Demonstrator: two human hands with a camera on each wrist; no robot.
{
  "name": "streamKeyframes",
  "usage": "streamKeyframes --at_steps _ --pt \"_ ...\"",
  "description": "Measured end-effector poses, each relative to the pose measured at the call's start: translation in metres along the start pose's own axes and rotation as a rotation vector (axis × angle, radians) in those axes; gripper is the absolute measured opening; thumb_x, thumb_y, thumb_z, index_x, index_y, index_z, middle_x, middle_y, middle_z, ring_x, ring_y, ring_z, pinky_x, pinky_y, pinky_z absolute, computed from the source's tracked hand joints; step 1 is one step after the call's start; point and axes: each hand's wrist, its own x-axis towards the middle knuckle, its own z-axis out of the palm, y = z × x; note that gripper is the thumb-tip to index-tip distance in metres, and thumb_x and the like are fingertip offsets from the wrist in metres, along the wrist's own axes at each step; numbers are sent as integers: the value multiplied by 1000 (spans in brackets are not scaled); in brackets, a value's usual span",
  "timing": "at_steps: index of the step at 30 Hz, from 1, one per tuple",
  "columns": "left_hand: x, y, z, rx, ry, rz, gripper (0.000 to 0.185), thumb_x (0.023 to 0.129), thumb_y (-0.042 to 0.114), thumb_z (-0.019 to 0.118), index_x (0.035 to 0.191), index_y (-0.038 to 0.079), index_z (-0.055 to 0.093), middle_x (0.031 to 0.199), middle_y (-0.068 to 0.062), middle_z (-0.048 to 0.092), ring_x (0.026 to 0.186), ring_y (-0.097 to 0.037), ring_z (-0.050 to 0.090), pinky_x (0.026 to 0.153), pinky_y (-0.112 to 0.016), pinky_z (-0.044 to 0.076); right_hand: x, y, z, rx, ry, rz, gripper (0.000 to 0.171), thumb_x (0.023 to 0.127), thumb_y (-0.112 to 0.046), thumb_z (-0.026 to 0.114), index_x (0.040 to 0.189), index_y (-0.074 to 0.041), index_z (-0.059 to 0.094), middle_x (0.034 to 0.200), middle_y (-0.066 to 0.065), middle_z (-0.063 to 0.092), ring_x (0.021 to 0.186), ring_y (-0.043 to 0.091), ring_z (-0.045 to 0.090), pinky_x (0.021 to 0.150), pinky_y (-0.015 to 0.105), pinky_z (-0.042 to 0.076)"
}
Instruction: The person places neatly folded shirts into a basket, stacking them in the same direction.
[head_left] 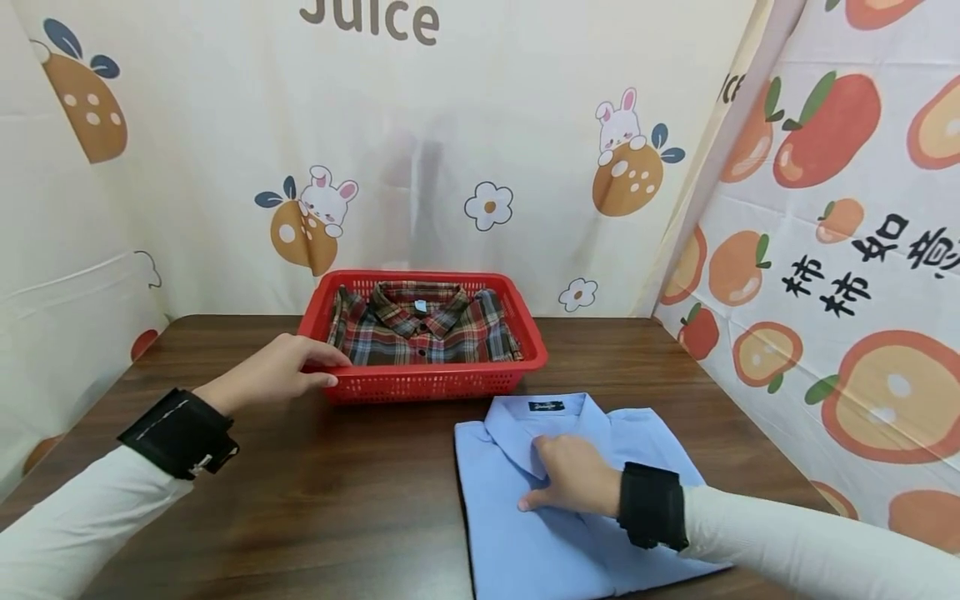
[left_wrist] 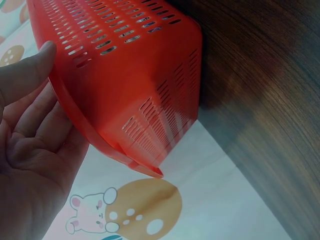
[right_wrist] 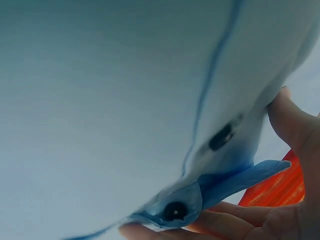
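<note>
A red plastic basket [head_left: 420,385] stands at the far side of the table, a folded plaid shirt [head_left: 450,348] lying in it, collar up. My left hand [head_left: 281,372] grips the basket's front left corner, with its thumb outside the rim and its fingers over it; the left wrist view shows the thumb against the slotted wall [left_wrist: 100,90]. In front of the basket, to the right, lies a folded light blue shirt [head_left: 517,542]. My right hand [head_left: 573,475] rests on it just below the collar [head_left: 510,437]. Close up, its fingers touch the cloth beside a dark button [right_wrist: 175,211].
The brown wooden table [head_left: 337,508] carries everything. A printed cloth [head_left: 450,108] with rabbits and fruit hangs behind the basket, and another cloth [head_left: 862,275] with orange fruit hangs along the right edge.
</note>
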Motion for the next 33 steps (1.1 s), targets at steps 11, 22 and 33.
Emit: streamKeyframes --at_steps 11,22,33 --pt "3 4 4 -8 0 10 27 86 14 70 112 7 70 101 -11 71 90 -21 59 82 -45 58 18 -49 5 -79 -96 -44 55 70 -59 77 87 -9 62 59 -5 42 53 8 41 48 20 30" --pt "-4 3 1 11 -7 -8 27 88 13 67 114 8 69 104 -10 70 94 -23 58 77 -40 59 41 -96 14 -163 -109 -68 54 74 -66 68 80 -13 61 59 -6 43 52 7 43 47 20 35" --pt "-2 2 3 21 -7 13 27 88 12 67 115 9 70 102 -8 71 91 -21 58 78 -40 58 46 -114 11 -147 -149 -61 50 75 -63 70 71 -14 58 59 -5 42 52 8 44 47 19 34"
